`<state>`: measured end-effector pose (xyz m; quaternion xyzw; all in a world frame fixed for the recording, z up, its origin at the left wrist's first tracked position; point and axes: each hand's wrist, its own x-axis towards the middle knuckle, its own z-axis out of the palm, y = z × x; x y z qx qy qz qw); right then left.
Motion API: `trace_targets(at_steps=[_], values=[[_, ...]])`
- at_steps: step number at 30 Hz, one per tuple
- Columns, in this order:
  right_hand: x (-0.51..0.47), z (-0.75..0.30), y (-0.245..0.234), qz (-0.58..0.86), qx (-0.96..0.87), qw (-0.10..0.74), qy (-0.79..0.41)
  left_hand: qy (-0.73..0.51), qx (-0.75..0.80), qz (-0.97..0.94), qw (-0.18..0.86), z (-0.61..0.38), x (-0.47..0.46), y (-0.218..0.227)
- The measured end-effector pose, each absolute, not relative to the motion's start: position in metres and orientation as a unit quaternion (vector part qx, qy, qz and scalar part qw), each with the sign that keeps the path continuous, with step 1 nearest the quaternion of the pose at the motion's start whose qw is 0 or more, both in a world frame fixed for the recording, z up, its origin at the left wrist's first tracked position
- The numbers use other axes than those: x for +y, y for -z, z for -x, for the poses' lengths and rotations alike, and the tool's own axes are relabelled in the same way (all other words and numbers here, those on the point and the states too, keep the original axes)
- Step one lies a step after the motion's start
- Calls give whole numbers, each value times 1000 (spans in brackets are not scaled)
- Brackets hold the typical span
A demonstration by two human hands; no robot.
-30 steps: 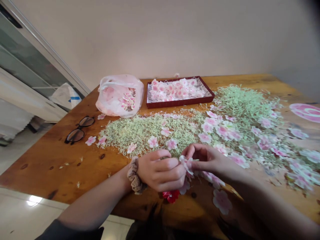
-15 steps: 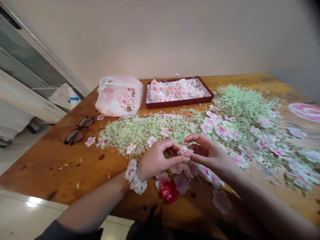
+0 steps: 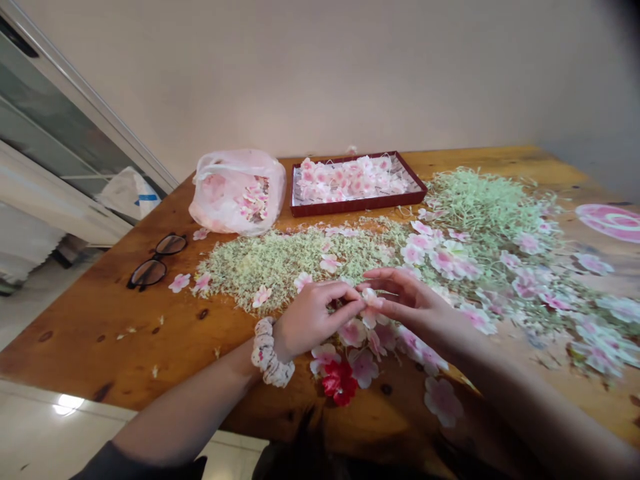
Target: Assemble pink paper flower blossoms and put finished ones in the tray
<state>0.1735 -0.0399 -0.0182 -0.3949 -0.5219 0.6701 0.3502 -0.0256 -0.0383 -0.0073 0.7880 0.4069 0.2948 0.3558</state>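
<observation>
A pale pink artificial flower (image 3: pixel 371 308) is between the fingertips of both hands, above the table. My left hand (image 3: pixel 319 313), with a white patterned scrunchie (image 3: pixel 271 353) at the wrist, pinches at the flower's left side. From the right, my right hand (image 3: pixel 417 301) holds its petals between thumb and fingers. The exact contact behind the petals is hidden. Pink flower heads (image 3: pixel 364 367) and one red flower (image 3: pixel 339 383) lie on the wood just below the hands. Beyond them spreads a heap of small pale green pieces (image 3: pixel 270 263) with loose pink flowers on it.
A dark red box lid (image 3: pixel 360 206) of pink flowers stands at the back beside a plastic bag (image 3: pixel 235 167). Eyeglasses (image 3: pixel 150 272) lie at the left. A green stem pile (image 3: pixel 485 200) and more flowers (image 3: pixel 600 353) cover the right of the wooden table (image 3: pixel 100 320).
The flower has turned so its petals face more upright toward me. My left thumb and fingers have closed into a tighter pinch, and its thumb has drawn slightly left.
</observation>
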Motion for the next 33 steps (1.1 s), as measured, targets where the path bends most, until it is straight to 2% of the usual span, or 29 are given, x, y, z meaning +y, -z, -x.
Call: trace_targets(at_steps=[8, 10, 14, 17, 19, 22, 24, 29, 33], values=[[-38, -174, 25, 383, -504, 406, -659, -273, 418, -777, 383, 27, -37, 9], [-38, -172, 23, 390, -509, 409, -649, -287, 426, -742, 431, 26, -38, 10], [-39, -168, 22, 395, -504, 420, -643, -323, 408, -616, 592, 22, -40, 14], [-39, -169, 23, 410, -490, 431, -637, -323, 397, -589, 625, 21, -39, 16], [-36, -172, 23, 419, -484, 445, -627, -328, 418, -642, 553, 23, -37, 17], [-30, -178, 24, 422, -471, 473, -614, -332, 418, -774, 341, 26, -37, 15], [-27, -181, 24, 427, -465, 480, -609, -307, 387, -835, 244, 26, -39, 15], [-26, -182, 25, 431, -476, 477, -600, -210, 365, -896, 139, 18, -47, 18], [-27, -182, 27, 435, -481, 479, -592, -180, 372, -906, 98, 11, -50, 19]])
